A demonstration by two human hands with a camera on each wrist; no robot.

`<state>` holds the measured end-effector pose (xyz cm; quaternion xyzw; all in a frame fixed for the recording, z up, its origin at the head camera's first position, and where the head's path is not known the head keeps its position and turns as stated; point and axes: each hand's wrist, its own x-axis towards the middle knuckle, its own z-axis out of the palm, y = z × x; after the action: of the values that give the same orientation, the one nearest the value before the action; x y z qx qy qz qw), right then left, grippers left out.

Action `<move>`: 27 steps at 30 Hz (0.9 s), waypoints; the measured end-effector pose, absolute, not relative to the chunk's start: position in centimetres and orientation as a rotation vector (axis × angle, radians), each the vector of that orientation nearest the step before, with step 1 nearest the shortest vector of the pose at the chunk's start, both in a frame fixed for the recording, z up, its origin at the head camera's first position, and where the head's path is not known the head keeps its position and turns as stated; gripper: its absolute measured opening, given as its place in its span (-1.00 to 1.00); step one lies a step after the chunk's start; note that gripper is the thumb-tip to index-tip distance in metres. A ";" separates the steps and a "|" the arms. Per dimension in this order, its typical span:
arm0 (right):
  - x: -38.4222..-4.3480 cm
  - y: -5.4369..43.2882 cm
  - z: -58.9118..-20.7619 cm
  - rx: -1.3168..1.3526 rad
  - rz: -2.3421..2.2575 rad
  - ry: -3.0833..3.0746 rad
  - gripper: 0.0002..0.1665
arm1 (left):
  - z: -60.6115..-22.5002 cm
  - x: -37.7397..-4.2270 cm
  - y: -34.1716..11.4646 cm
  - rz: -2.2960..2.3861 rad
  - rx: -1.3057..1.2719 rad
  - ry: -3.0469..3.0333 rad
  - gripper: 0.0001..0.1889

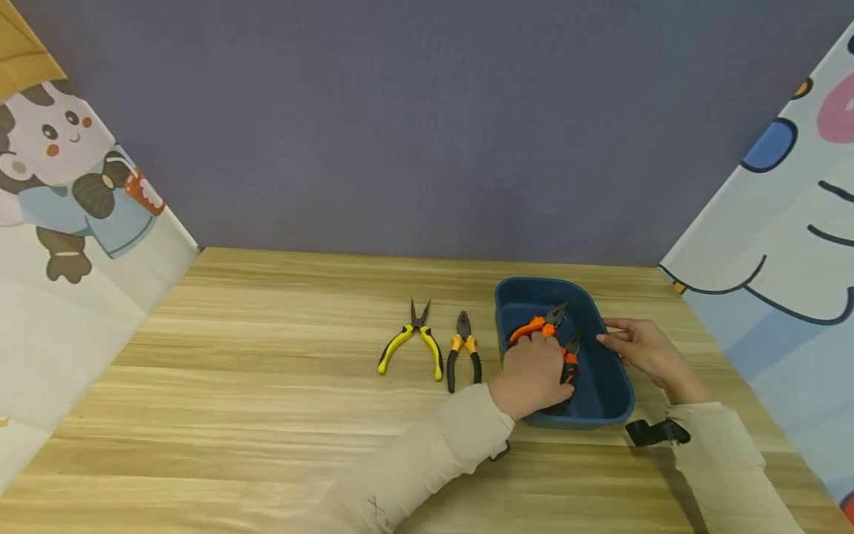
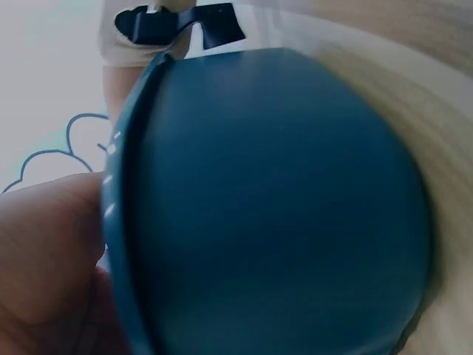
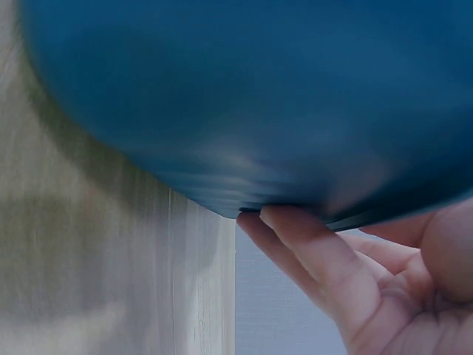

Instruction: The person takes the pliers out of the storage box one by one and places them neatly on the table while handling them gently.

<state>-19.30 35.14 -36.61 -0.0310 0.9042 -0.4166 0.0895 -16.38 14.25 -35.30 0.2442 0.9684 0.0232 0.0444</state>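
In the head view, a dark blue plastic bin (image 1: 603, 386) stands on the right part of the table. My left hand (image 1: 530, 374) reaches down into it, over a pair of orange-handled pliers (image 1: 534, 325). Its fingertips are hidden, so whether they grip the handles does not show. Beside that hand, a second pair of pliers with orange and black handles (image 1: 571, 360) lies in the bin, partly covered. My right hand (image 1: 650, 356) holds the bin's right side, thumb at the rim; the right wrist view shows its fingers (image 3: 310, 244) against the outer wall.
Left of the bin lie yellow-handled long-nose pliers (image 1: 416, 337), handles spread, and pliers with black and yellow-orange handles (image 1: 463, 352). A grey panel (image 1: 427, 133) rises behind the wooden table (image 1: 267, 386). Patterned sheets stand at the left and right.
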 end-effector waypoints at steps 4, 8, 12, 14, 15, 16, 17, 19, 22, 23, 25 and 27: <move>-19.2 35.0 -36.6 -0.084 -1.245 2.682 -0.33 | -35.7 -16.4 14.8 0.069 0.695 2.921 -0.33; -19.2 35.0 -36.6 -0.088 -1.261 2.673 -0.33 | -36.1 -16.5 15.2 0.067 0.663 2.911 -0.34; -19.3 35.1 -36.6 -0.104 -1.253 2.684 -0.33 | -36.5 -16.7 15.6 0.042 0.659 2.911 -0.42; -19.3 35.1 -36.5 -0.112 -1.241 2.696 -0.33 | -36.6 -16.7 15.9 0.019 0.658 2.907 -0.49; -19.3 35.1 -36.5 -0.113 -1.236 2.698 -0.33 | -36.7 -16.7 16.1 -0.002 0.651 2.902 -0.51; -19.3 35.1 -36.5 -0.114 -1.228 2.701 -0.33 | -36.7 -16.7 16.3 -0.016 0.640 2.896 -0.53; -19.3 35.1 -36.5 -0.114 -1.227 2.701 -0.33 | -36.7 -16.7 16.5 -0.036 0.627 2.890 -0.54; -19.3 35.1 -36.5 -0.113 -1.226 2.700 -0.32 | -36.7 -16.7 17.0 -0.071 0.598 2.880 -0.54; -19.3 35.1 -36.5 -0.114 -1.227 2.699 -0.32 | -36.8 -16.6 17.5 -0.117 0.563 2.878 -0.51; -19.3 35.2 -36.6 -0.115 -1.230 2.697 -0.32 | -36.8 -16.6 17.6 -0.133 0.554 2.880 -0.50; -19.3 35.2 -36.6 -0.118 -1.233 2.694 -0.33 | -36.9 -16.6 17.9 -0.162 0.544 2.887 -0.51; -19.3 35.2 -36.6 -0.118 -1.237 2.691 -0.33 | -37.1 -16.5 18.1 -0.192 0.544 2.897 -0.52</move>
<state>-19.34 35.22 -36.64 -0.0395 0.9042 -0.4159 0.0887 -16.47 18.05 -37.09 0.1834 0.9764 -0.0647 0.0937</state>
